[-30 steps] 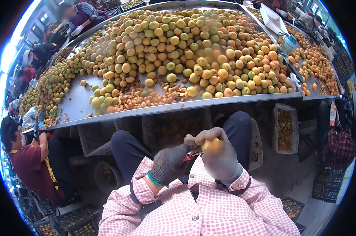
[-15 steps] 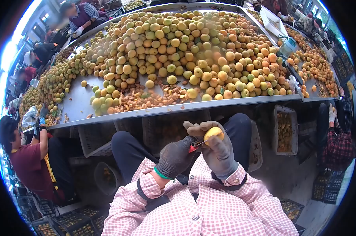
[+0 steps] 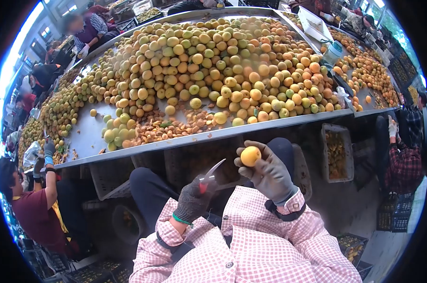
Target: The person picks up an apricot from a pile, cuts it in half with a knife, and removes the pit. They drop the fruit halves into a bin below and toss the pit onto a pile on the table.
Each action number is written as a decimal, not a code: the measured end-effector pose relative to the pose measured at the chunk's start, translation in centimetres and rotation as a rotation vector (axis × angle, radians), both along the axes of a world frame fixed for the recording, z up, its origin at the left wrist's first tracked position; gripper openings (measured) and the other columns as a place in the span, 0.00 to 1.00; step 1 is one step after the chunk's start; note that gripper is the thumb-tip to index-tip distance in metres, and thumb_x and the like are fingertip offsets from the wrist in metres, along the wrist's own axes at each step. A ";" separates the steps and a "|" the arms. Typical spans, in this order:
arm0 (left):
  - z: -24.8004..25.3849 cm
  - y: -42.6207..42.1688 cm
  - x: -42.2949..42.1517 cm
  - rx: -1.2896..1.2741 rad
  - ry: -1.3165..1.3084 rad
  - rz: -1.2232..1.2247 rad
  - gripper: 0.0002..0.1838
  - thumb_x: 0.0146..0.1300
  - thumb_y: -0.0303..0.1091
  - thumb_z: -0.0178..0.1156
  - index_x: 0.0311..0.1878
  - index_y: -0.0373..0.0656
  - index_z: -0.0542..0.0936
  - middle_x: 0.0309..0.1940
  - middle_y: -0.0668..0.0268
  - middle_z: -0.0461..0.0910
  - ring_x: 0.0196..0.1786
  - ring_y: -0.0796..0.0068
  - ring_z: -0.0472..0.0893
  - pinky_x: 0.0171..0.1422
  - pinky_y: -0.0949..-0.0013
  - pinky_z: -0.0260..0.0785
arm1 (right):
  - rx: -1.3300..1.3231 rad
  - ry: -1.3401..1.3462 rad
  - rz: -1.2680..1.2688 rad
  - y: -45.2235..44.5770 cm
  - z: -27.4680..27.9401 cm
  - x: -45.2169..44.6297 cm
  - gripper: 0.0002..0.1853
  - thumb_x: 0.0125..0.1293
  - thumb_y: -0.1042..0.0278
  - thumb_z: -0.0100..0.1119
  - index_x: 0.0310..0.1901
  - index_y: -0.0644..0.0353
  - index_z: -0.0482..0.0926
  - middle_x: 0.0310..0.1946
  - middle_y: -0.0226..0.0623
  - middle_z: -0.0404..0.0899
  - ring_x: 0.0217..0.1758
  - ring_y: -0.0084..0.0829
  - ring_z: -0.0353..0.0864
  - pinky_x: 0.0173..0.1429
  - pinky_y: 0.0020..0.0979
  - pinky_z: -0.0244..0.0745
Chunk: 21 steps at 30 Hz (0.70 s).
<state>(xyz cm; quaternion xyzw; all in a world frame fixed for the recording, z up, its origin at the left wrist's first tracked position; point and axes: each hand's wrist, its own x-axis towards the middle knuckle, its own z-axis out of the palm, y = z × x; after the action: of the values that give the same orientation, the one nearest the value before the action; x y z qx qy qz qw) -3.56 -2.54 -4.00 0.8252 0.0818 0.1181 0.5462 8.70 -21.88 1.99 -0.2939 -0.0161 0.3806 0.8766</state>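
Note:
My left hand (image 3: 193, 202), in a dark knit glove with a green cuff edge, is closed round a small curved knife (image 3: 214, 169). Part of its red handle shows, and the blade points up and to the right. In my right hand (image 3: 268, 175), wearing a grey glove, a yellow-orange apricot (image 3: 250, 156) is held between fingers and thumb. The blade and the fruit are apart. Both hands are above my lap, in front of the metal table's edge (image 3: 194, 137). On the table lies a big heap of apricots (image 3: 175, 66), with brown pits or pieces (image 3: 175, 126) near the front.
Crates stand under the table, including a grey crate (image 3: 337, 153) at right. A round bucket (image 3: 128, 220) is on the floor at left. A white tray (image 3: 313, 26) and a bottle (image 3: 332, 53) are at the back right. A person in maroon (image 3: 36, 212) sits at left.
My hands have moved apart. The knife has come away from the apricot to the left, its blade now in plain view. The apricot has turned in my right hand and risen slightly.

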 end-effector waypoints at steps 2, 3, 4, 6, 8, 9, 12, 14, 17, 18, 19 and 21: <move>0.9 0.0 0.1 -0.016 0.010 -0.029 0.12 0.60 0.32 0.63 0.46 0.44 0.80 0.34 0.55 0.83 0.38 0.56 0.84 0.39 0.63 0.74 | -0.224 -0.168 -0.054 0.1 0.4 -0.7 0.25 0.62 0.77 0.62 0.61 0.59 0.66 0.47 0.37 0.75 0.46 0.28 0.79 0.52 0.28 0.79; 1.5 0.0 0.2 -0.030 0.016 -0.053 0.12 0.59 0.30 0.64 0.47 0.44 0.80 0.35 0.55 0.83 0.39 0.57 0.84 0.40 0.64 0.74 | -0.377 -0.297 -0.011 -0.1 0.1 -0.6 0.25 0.60 0.76 0.65 0.58 0.59 0.67 0.45 0.35 0.74 0.44 0.26 0.79 0.51 0.26 0.79; 1.9 -0.2 0.4 -0.030 0.017 -0.056 0.12 0.59 0.30 0.64 0.47 0.44 0.80 0.35 0.55 0.83 0.39 0.57 0.84 0.40 0.64 0.74 | -0.529 -0.425 0.035 -0.1 0.2 -0.6 0.25 0.58 0.75 0.67 0.56 0.59 0.68 0.43 0.34 0.73 0.43 0.23 0.78 0.49 0.24 0.79; 2.5 -0.7 0.6 -0.008 0.004 -0.086 0.11 0.60 0.33 0.64 0.46 0.43 0.79 0.34 0.54 0.83 0.37 0.55 0.84 0.38 0.63 0.74 | -0.562 -0.338 0.006 0.2 0.5 -0.9 0.25 0.55 0.76 0.69 0.52 0.57 0.68 0.39 0.31 0.70 0.40 0.21 0.76 0.45 0.21 0.78; 2.8 -1.0 0.9 0.049 0.030 -0.089 0.11 0.60 0.34 0.64 0.45 0.43 0.79 0.33 0.54 0.82 0.37 0.53 0.83 0.37 0.62 0.74 | -0.418 -0.239 0.057 0.4 0.0 -1.2 0.24 0.54 0.78 0.69 0.50 0.56 0.69 0.38 0.30 0.70 0.41 0.22 0.77 0.46 0.21 0.78; 2.9 -1.1 0.9 0.107 0.057 -0.093 0.11 0.61 0.36 0.64 0.45 0.43 0.78 0.32 0.53 0.82 0.36 0.52 0.83 0.36 0.61 0.74 | -0.255 -0.250 0.003 0.7 -0.7 -1.6 0.22 0.57 0.80 0.64 0.52 0.59 0.69 0.50 0.39 0.73 0.46 0.28 0.80 0.52 0.29 0.80; 3.4 -1.3 1.0 0.133 0.020 -0.116 0.12 0.61 0.38 0.64 0.44 0.44 0.78 0.30 0.53 0.81 0.34 0.50 0.82 0.35 0.59 0.73 | -0.040 -0.187 0.074 1.0 -1.3 -1.8 0.24 0.57 0.79 0.65 0.55 0.60 0.67 0.51 0.40 0.74 0.53 0.33 0.78 0.58 0.34 0.77; 3.4 -1.3 0.8 0.178 0.027 -0.121 0.12 0.61 0.38 0.63 0.44 0.44 0.78 0.31 0.53 0.81 0.34 0.50 0.82 0.35 0.59 0.73 | -0.090 -0.241 0.061 1.2 -1.2 -2.0 0.25 0.58 0.78 0.65 0.56 0.60 0.68 0.52 0.39 0.74 0.57 0.35 0.77 0.64 0.37 0.72; 4.3 -1.5 0.8 0.227 0.047 -0.118 0.10 0.60 0.33 0.64 0.43 0.43 0.79 0.31 0.54 0.81 0.34 0.53 0.82 0.36 0.63 0.73 | -0.117 -0.299 -0.060 1.6 -0.8 -2.4 0.22 0.58 0.79 0.64 0.54 0.60 0.69 0.53 0.39 0.74 0.60 0.36 0.76 0.66 0.39 0.71; 4.5 -1.6 0.8 0.230 0.061 -0.110 0.09 0.59 0.29 0.65 0.43 0.41 0.80 0.32 0.55 0.81 0.34 0.55 0.82 0.36 0.66 0.73 | -0.074 -0.293 -0.035 1.5 -0.9 -2.5 0.22 0.58 0.84 0.61 0.54 0.60 0.68 0.54 0.42 0.74 0.58 0.34 0.76 0.64 0.35 0.73; 4.4 -1.5 0.8 0.229 0.063 -0.110 0.09 0.59 0.29 0.65 0.43 0.41 0.80 0.32 0.55 0.81 0.34 0.55 0.82 0.36 0.66 0.73 | -0.031 -0.288 -0.010 1.5 -0.9 -2.5 0.23 0.58 0.88 0.58 0.54 0.60 0.67 0.56 0.44 0.73 0.57 0.32 0.77 0.62 0.32 0.75; 4.0 -1.3 0.7 0.257 0.029 -0.160 0.12 0.60 0.34 0.63 0.46 0.46 0.78 0.34 0.52 0.81 0.37 0.50 0.82 0.36 0.58 0.74 | -0.001 -0.325 -0.041 2.0 -1.0 -2.8 0.23 0.57 0.88 0.58 0.53 0.60 0.68 0.55 0.43 0.73 0.58 0.32 0.76 0.64 0.33 0.73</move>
<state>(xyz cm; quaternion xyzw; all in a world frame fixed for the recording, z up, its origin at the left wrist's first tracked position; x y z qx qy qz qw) -2.84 -3.85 0.04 0.8939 0.0080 0.0720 0.4423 5.90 -19.89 0.98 -0.3526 -0.1517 0.3100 0.8698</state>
